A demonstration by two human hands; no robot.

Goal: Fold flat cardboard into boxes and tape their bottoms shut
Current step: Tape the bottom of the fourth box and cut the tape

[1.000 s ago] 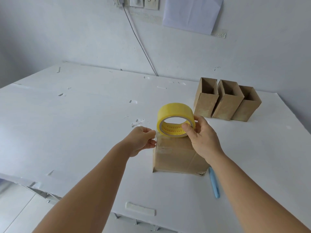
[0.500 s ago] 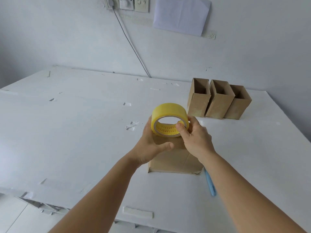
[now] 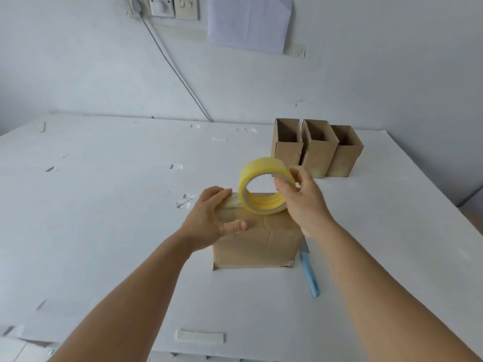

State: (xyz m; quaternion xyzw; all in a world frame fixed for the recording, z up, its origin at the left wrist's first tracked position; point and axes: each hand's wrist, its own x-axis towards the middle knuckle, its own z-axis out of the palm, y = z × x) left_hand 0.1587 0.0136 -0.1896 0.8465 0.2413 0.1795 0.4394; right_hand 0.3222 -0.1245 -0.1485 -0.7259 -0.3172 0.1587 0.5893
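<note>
A brown cardboard box (image 3: 257, 241) stands on the white table (image 3: 104, 231) with its closed bottom facing up. My right hand (image 3: 300, 202) grips a yellow tape roll (image 3: 262, 186) just above the box's top face. A strip of tape runs from the roll to the box's left top edge. My left hand (image 3: 211, 218) presses flat on that strip and on the box's left corner, fingers spread.
Three finished open-topped boxes (image 3: 316, 150) stand in a row at the back right. A blue-handled knife (image 3: 311, 275) lies on the table right of the box. Tape scraps dot the table; one strip (image 3: 200, 337) lies near the front edge. A cable hangs on the wall behind.
My left hand went from beside the box to flat on its top left edge, holding the tape end down. My right hand has pulled the roll to the right, drawing out tape.
</note>
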